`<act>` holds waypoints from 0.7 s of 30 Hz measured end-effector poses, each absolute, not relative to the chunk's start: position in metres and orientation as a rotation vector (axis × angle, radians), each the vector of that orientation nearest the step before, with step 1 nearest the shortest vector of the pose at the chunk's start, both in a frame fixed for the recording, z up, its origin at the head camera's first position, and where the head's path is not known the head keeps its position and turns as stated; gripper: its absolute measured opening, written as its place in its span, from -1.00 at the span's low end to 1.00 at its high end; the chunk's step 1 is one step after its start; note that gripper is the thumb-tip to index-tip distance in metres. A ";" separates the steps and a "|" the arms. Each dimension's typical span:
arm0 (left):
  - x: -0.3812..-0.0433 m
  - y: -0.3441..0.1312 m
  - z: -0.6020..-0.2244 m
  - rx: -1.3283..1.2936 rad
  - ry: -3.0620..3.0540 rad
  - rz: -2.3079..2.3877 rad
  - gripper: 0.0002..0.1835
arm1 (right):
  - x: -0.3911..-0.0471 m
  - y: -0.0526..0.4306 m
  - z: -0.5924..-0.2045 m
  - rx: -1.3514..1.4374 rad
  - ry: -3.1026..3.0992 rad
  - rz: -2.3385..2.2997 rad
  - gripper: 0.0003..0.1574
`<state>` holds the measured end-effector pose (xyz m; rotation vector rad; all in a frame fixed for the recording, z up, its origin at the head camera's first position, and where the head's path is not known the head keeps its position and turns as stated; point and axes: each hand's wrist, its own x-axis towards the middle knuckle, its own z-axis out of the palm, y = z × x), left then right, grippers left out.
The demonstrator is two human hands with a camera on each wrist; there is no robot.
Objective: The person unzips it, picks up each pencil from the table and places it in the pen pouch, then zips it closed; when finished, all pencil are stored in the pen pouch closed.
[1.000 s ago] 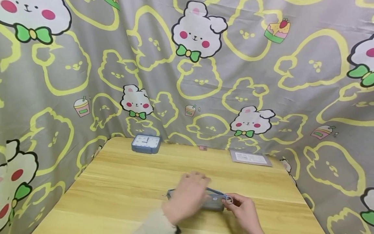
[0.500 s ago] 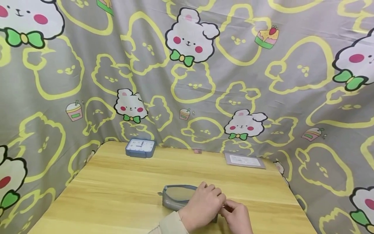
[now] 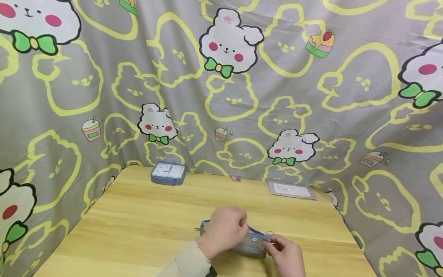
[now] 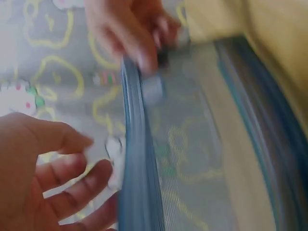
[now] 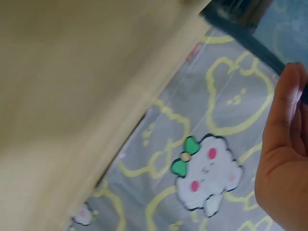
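A grey-blue zip pouch with see-through mesh and blue zipper trim lies on the table in front of me. Thumb and fingers of my right hand pinch its right end, beside a small ring. Over the pouch's middle is my left hand, which hides much of its top in the head view. The left wrist view shows the left hand's fingers loosely bent and spread, nothing between them, close beside the blue zipper edge. How far the zipper is undone is unclear through blur.
A blue clock stands at the table's back left. A flat grey packet with a white label lies at the back right, and a small pinkish tag between them. Patterned curtain hangs around the wooden table.
Half a second ago my left hand was at the pouch's right end against the right hand. It has moved back left over the pouch's middle. The right hand keeps its pinch.
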<state>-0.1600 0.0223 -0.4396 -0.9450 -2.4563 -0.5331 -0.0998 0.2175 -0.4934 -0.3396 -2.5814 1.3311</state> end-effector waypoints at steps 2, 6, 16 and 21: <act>-0.156 0.027 -0.440 -1.026 -2.485 -0.526 -0.79 | -0.099 0.215 -0.491 -0.279 -2.591 1.287 -0.82; -0.145 0.041 -0.445 -1.198 -2.513 -0.448 -0.86 | -0.095 0.211 -0.492 -0.173 -2.590 1.174 -0.77; -0.146 0.050 -0.448 -1.156 -2.483 -0.417 -0.88 | -0.096 0.205 -0.505 0.006 -2.398 1.147 -0.71; -0.150 0.043 -0.446 -1.158 -2.497 -0.372 -0.83 | -0.098 0.203 -0.504 -0.007 -2.402 1.188 -0.71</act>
